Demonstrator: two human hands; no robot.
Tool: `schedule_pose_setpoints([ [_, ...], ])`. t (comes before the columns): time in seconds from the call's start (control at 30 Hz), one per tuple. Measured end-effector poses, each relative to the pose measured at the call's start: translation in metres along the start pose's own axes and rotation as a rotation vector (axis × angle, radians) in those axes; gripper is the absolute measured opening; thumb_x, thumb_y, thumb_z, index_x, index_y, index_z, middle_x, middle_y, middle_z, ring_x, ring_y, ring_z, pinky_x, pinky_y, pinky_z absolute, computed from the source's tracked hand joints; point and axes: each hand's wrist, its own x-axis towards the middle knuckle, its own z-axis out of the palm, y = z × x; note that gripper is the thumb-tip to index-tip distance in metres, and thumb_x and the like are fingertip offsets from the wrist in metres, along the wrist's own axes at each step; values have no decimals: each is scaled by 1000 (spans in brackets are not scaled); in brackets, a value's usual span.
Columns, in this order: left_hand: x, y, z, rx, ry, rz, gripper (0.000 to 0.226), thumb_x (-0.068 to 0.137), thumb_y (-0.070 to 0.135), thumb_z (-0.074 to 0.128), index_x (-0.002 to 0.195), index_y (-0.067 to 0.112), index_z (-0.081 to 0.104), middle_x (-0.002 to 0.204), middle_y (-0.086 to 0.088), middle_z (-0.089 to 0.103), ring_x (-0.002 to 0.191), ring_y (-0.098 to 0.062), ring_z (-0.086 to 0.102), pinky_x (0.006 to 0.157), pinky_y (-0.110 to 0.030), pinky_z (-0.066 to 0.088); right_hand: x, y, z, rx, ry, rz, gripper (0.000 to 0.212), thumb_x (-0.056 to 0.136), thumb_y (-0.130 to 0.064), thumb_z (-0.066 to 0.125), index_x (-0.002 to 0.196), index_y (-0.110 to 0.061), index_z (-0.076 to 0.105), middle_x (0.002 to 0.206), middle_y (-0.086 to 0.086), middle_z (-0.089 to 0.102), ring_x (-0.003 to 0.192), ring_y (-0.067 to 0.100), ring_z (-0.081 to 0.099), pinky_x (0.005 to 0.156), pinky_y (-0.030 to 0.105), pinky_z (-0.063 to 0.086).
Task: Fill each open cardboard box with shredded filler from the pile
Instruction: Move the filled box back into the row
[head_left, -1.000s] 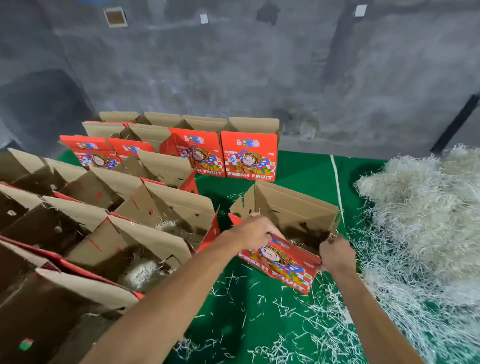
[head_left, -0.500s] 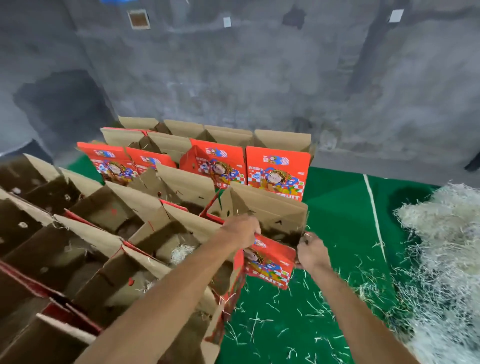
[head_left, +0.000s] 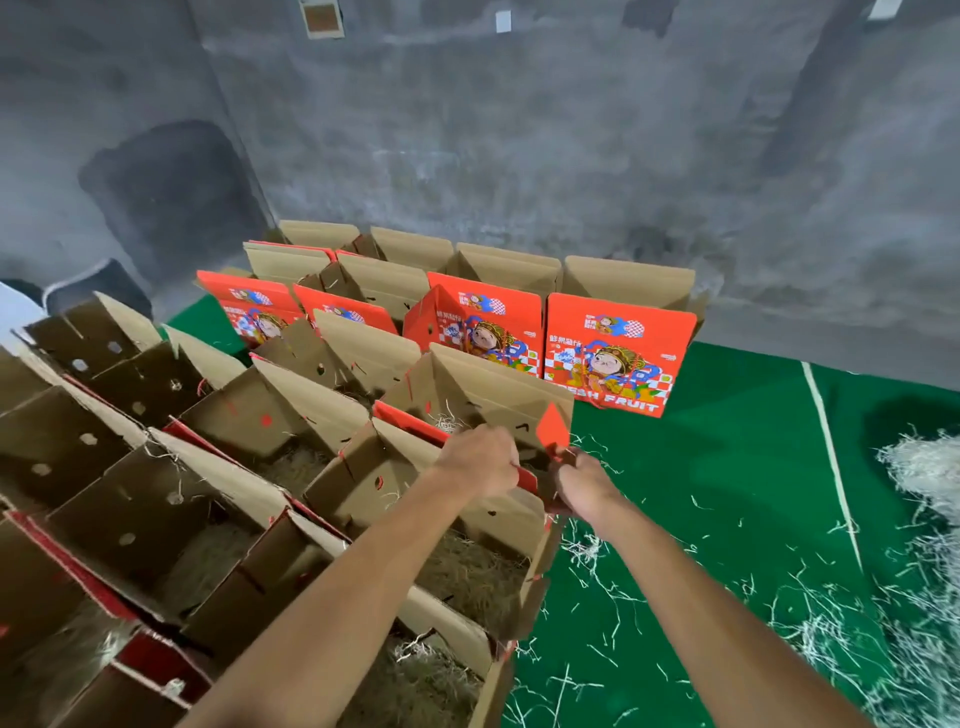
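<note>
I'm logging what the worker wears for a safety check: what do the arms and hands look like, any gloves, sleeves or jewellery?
Both forearms are bare all the way to the bottom edge of the picture, with no sleeve showing. The left hand and the right hand wear no gloves. No watch, bracelet or ring shows on the parts in view, though the fingers are partly hidden.

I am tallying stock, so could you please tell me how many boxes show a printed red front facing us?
4, in the back row: far left, next, then, and rightmost. Others may be hidden.
</note>
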Motion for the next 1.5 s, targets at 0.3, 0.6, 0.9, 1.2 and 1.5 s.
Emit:
schedule_pose_setpoints([
  [0.3, 4, -46, -13, -41, 2, -19, 31, 81, 36, 57, 109, 29, 69, 107, 4, 70, 107, -22, 61, 96, -39, 46, 23, -48, 54, -63, -168, -97, 10, 100, -37, 56, 106, -30, 60, 110, -1, 65, 102, 10, 63, 74, 23, 46],
  [0.6, 22, -83, -28, -233, 253, -88, 15, 93, 29, 57, 101, 23, 68, 102, 1, 72, 96, -20, 67, 84, -36, 56, 28, -77, 53, -109, -91, -369, 41, 96, -55, 56, 135, -44, 51, 139, -11, 54, 111, 7, 58, 95, 32, 47],
  [0.9, 130, -144, -75, -116, 599, -87, 38, 89, 31, 54, 127, 22, 55, 125, 0, 59, 119, -23, 53, 101, -41, 44, 93, -141, 57, -197, -4, -647, 45, 99, -40, 53, 143, -39, 46, 154, -19, 38, 141, 2, 35, 116, 37, 36],
  [1.2, 251, -197, -92, 198, 229, -330, 39, 92, 36, 53, 126, 18, 54, 123, -3, 63, 116, -25, 58, 105, -44, 38, 145, -144, 70, -645, -225, -410, 17, 96, -33, 57, 111, -26, 62, 108, -8, 65, 98, 11, 63, 91, 37, 55],
  [1.5, 282, -197, -80, 287, 172, -365, 33, 99, 17, 48, 131, 11, 53, 125, -7, 61, 115, -23, 61, 92, -35, 50, 145, -143, 76, -945, -309, -497, 39, 101, -27, 54, 139, -26, 49, 116, 2, 63, 119, 26, 58, 113, 40, 39],
])
